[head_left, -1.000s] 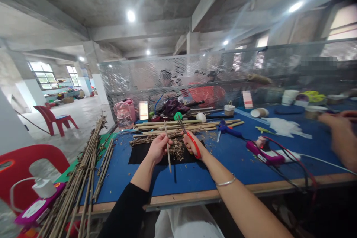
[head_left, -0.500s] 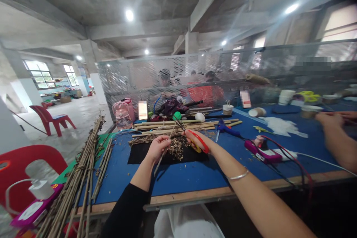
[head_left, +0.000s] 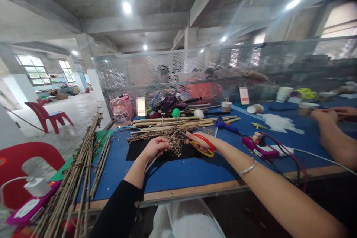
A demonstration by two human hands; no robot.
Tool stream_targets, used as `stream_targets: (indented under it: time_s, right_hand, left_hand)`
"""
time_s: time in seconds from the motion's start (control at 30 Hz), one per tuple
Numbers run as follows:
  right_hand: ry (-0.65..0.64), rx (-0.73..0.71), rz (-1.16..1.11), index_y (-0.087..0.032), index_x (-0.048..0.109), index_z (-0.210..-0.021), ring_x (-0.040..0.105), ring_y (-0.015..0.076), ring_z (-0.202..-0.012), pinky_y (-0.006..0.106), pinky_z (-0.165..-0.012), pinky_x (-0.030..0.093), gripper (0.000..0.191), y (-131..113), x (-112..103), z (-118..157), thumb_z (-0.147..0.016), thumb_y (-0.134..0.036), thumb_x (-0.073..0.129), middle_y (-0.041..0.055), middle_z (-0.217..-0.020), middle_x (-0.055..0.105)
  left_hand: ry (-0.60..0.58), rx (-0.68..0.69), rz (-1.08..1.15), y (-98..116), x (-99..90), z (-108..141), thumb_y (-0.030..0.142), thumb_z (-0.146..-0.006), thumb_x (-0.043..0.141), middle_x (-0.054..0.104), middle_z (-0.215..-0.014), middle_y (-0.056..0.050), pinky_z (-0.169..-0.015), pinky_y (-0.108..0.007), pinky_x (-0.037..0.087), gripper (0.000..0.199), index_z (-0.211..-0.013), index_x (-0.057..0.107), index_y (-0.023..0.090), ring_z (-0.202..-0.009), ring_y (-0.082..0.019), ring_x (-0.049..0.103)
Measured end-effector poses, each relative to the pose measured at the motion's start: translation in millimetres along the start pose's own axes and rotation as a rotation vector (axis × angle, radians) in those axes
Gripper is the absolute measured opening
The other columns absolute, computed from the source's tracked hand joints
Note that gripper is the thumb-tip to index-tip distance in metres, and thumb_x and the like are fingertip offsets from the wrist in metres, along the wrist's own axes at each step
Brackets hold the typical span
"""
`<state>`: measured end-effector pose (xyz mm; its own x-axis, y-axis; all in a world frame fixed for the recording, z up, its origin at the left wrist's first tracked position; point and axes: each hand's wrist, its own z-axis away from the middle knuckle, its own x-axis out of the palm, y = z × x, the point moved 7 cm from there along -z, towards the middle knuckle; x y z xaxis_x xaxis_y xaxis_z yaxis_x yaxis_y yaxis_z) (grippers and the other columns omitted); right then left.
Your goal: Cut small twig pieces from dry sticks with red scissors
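Note:
My left hand [head_left: 156, 147] is closed around a thin dried plant stalk [head_left: 149, 164], whose lower end slants toward the table's front edge. In my right hand [head_left: 198, 142] are scissors [head_left: 208, 145] with red and yellow handles, their blades pointing left toward the stalk. Whether the blades touch it I cannot tell. Dry brown leaf bits [head_left: 175, 146] lie heaped between my hands on a black cloth [head_left: 136, 150]. Behind them stretch a bundle of twiggy stalks [head_left: 139, 137] and several smooth pale sticks [head_left: 178, 122].
Long dried stalks [head_left: 80, 163] lean over the table's left side near a red chair [head_left: 30, 156]. A blue glue gun [head_left: 227, 128] and a purple power strip [head_left: 260, 148] with cables are on the right. Another person's hands [head_left: 331, 119] work at far right. A perforated metal screen [head_left: 134, 70] stands behind.
My right hand with the scissors has shifted slightly right and down. The stalk in my left hand now lies at a lower slant, and the whole view has moved a little.

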<state>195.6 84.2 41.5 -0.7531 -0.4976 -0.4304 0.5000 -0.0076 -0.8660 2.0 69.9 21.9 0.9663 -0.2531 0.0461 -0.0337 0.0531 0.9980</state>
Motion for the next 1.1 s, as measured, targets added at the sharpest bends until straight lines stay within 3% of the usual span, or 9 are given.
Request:
stream_targets:
  time_s: [0.2,0.4,0.6,0.87,1.1]
  right_hand:
    - [-0.112,0.056,-0.110,-0.022,0.055,-0.091,0.038,0.0084,-0.040,0.021,-0.037,0.030,0.069,-5,4,9,-0.066,-0.081,0.031,-0.0022,-0.056,0.047]
    - [-0.098,0.037,-0.051,-0.021,0.056,-0.087,0.029,0.0058,-0.037,0.020,-0.035,0.027,0.069,-12,5,7,-0.066,-0.081,0.030,-0.0049,-0.051,0.039]
    - [-0.073,0.120,-0.008,-0.019,0.055,-0.086,0.024,0.0032,-0.035,0.015,-0.032,0.021,0.071,-6,2,8,-0.065,-0.082,0.029,-0.0075,-0.049,0.032]
    - [-0.167,0.104,-0.127,-0.020,0.054,-0.088,0.036,0.0066,-0.038,0.020,-0.036,0.034,0.075,-15,9,17,-0.064,-0.084,0.023,-0.0035,-0.054,0.045]
    - [-0.138,0.122,-0.107,-0.020,0.055,-0.085,0.027,0.0046,-0.034,0.017,-0.030,0.026,0.069,-6,12,3,-0.066,-0.081,0.030,-0.0060,-0.049,0.037]
  left_hand:
    - [-0.009,-0.002,0.010,-2,0.2,-1,0.033,-0.055,0.073,0.054,-0.048,0.003,-0.036,-0.017,0.024,0.031,-0.073,0.055,0.014,-0.034,-0.003,0.038]
    - [-0.004,-0.004,0.020,1,2.6,2,0.031,-0.053,0.074,0.054,-0.049,0.003,-0.037,-0.017,0.027,0.031,-0.071,0.056,0.015,-0.037,-0.005,0.042]
    - [-0.017,0.005,0.007,1,2.5,2,0.030,-0.055,0.073,0.054,-0.049,0.003,-0.037,-0.017,0.025,0.029,-0.072,0.056,0.014,-0.037,-0.004,0.040]
    - [-0.022,0.017,0.026,0,2.2,1,0.030,-0.056,0.073,0.054,-0.048,0.003,-0.037,-0.017,0.024,0.029,-0.073,0.055,0.015,-0.035,-0.004,0.039]
    - [-0.020,0.009,0.013,0,3.6,2,0.030,-0.055,0.074,0.055,-0.049,0.003,-0.037,-0.017,0.026,0.031,-0.074,0.056,0.014,-0.037,-0.004,0.042]
